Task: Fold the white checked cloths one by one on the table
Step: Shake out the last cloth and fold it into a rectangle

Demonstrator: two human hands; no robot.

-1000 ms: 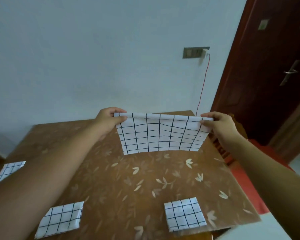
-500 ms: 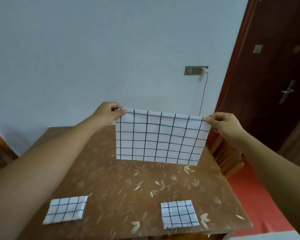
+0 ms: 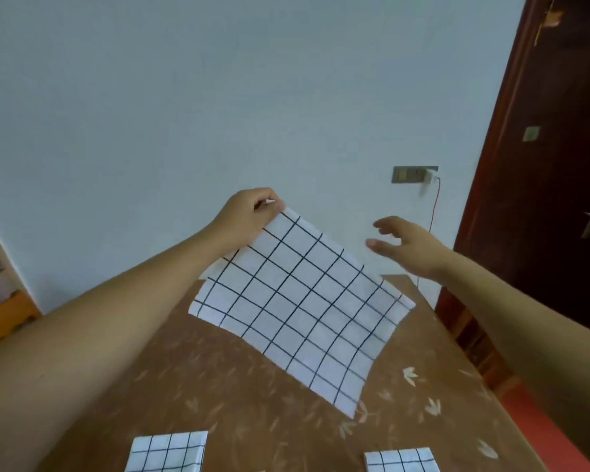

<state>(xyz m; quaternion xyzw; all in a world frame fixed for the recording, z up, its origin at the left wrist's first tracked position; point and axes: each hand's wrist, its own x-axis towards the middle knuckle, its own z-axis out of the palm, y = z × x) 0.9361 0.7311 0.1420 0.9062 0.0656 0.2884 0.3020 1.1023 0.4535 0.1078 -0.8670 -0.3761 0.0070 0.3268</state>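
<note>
Pinches corner of white black-checked fabric cloth (image 3: 297, 308) with left hand (image 3: 249, 216), tilted above brown leaf-patterned surface (image 3: 218, 386); keeps right hand (image 3: 406, 247) spread, empty, beside it. Best catch free corner, pull taut, lay flat.

The one head-worn wide-angle camera looks forward and slightly down from close over the table (image 3: 239, 386), its near edge cut off at 6 o'clock, the wall (image 3: 218, 97) filling 12 o'clock, the door (image 3: 559, 165) at 3 o'clock, and the raised checked cloth (image 3: 297, 308) near, at centre.
</note>
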